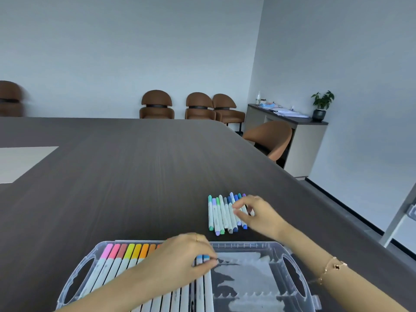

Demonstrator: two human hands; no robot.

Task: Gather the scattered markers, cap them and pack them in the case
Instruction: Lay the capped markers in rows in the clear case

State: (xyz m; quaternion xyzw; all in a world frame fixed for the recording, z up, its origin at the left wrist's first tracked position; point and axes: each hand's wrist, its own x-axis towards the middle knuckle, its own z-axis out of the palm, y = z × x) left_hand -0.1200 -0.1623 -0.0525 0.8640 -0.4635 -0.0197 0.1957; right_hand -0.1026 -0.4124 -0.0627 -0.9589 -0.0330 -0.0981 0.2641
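A clear plastic case point(295, 273) lies open at the table's near edge. Its left half holds a row of capped markers point(121, 257) with pink, yellow and orange caps, then blue ones. My left hand point(180, 257) rests over that row, its fingertips on the blue-capped markers point(202, 258) at the row's right end. Beyond the case, several capped markers point(219, 216) in green, grey and blue lie side by side on the table. My right hand point(256, 213) is on the right side of that group, fingers pinching a blue marker point(239, 218).
The dark wooden table point(135, 165) stretches far ahead, with a pale inset panel point(20, 163) at the left. The right half of the case shows bare slotted dividers. Brown chairs point(157, 105) line the far wall, and a sideboard with a plant point(322, 104) stands at the right.
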